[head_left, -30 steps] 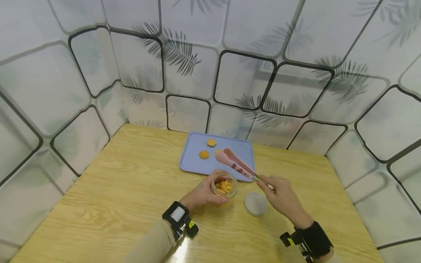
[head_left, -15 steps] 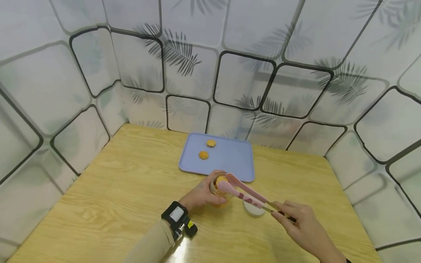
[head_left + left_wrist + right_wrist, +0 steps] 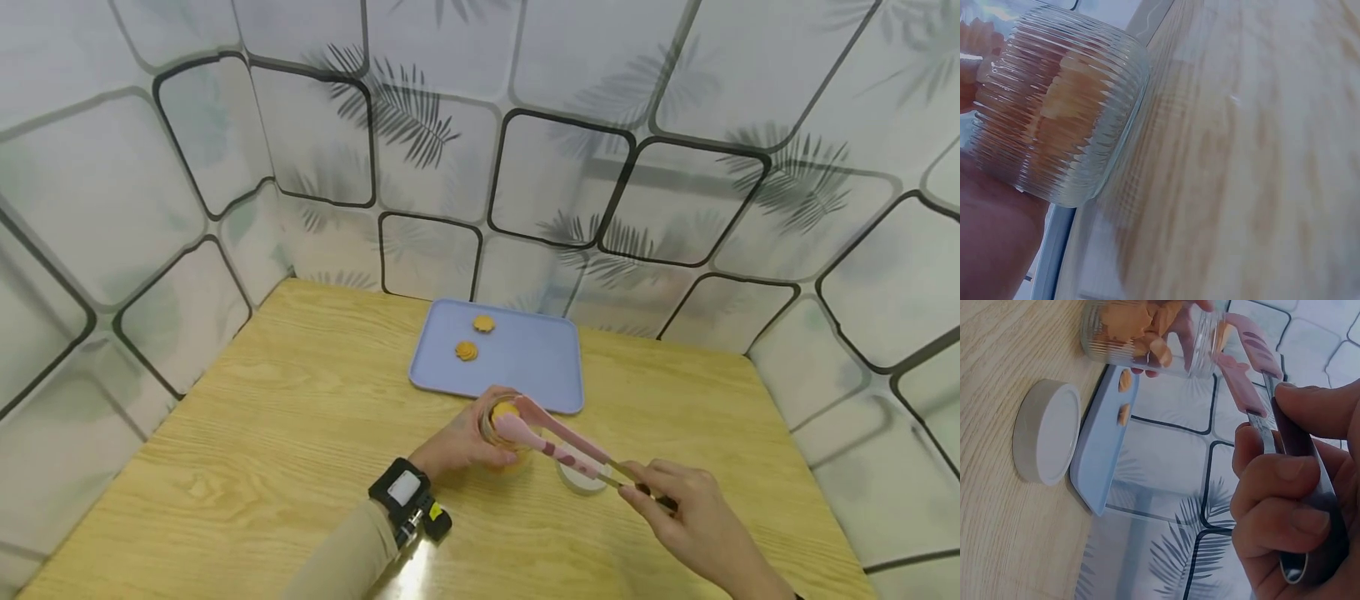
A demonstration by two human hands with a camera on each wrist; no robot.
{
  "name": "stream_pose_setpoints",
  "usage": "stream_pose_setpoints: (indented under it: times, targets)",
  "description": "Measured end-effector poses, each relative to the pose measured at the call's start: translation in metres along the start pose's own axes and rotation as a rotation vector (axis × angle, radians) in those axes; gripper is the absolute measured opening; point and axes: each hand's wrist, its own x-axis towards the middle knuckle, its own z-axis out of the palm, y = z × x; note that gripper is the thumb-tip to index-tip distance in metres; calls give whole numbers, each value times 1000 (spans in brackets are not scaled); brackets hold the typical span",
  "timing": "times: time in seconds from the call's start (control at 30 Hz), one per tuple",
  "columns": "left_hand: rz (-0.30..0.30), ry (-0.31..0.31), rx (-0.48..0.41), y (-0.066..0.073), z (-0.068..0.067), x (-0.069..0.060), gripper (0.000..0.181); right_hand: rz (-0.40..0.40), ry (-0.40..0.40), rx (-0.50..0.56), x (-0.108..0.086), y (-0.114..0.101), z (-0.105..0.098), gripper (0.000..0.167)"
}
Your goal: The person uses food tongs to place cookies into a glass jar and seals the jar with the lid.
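Note:
My left hand (image 3: 461,446) grips a ribbed glass jar (image 3: 1069,112), its fingers and thumb around the side. Several orange-brown cookies (image 3: 1125,322) show through the jar's wall. In my right hand (image 3: 686,512) is a pair of tongs (image 3: 562,454) with pink tips and metal handles. Those tips are at the jar's mouth, with a cookie (image 3: 505,411) between them. It sits at the opening; whether it touches the cookies inside I cannot tell.
A blue tray (image 3: 532,358) lies behind the jar, bearing one cookie (image 3: 483,323) near its back edge and another cookie (image 3: 467,351) nearer the front. A white round lid (image 3: 1047,431) rests on the wooden table (image 3: 300,400), right of the jar. Patterned curtains surround the table.
My right hand brought the tongs and the cookie from over the tray down to the jar's mouth. In the last half second both hands stayed nearly still.

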Motion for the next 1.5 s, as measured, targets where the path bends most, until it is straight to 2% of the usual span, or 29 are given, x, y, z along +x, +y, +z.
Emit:
stream_pose_setpoints:
  times: [0.2, 0.33, 0.43, 0.57, 0.73, 0.83, 0.97, 1.03, 1.23, 1.5]
  targets:
    - [-6, -23, -11, -1, 0, -1, 78, -4, 6, 9, -1, 2, 2, 29]
    - [-18, -25, -15, -1, -1, -1, 78, -1, 16, 72, 2, 8, 3, 31]
    - [-6, -23, -8, -1, -1, 0, 77, 12, 60, 117, 11, 15, 5, 32]
    - [38, -23, 0, -1, -2, 1, 78, 66, 93, 67, 35, 28, 14, 29]
    - [42, -18, 9, -1, -4, 0, 81, 124, 10, -26, 70, 52, 43, 31]
    - [30, -23, 4, -3, -4, 0, 81, 112, -43, -53, 89, 65, 65, 28]
    - [14, -36, -24, -4, -4, 0, 81, 82, -111, -77, 110, 75, 89, 10]
    - [11, -38, -42, -4, -4, 0, 81, 75, -133, -92, 119, 77, 99, 11]
    - [20, -41, -64, -4, -1, 0, 84, 86, -159, -143, 131, 78, 117, 17]
    - [15, -29, -56, -1, -3, 1, 85, 145, -229, -185, 138, 73, 125, 16]
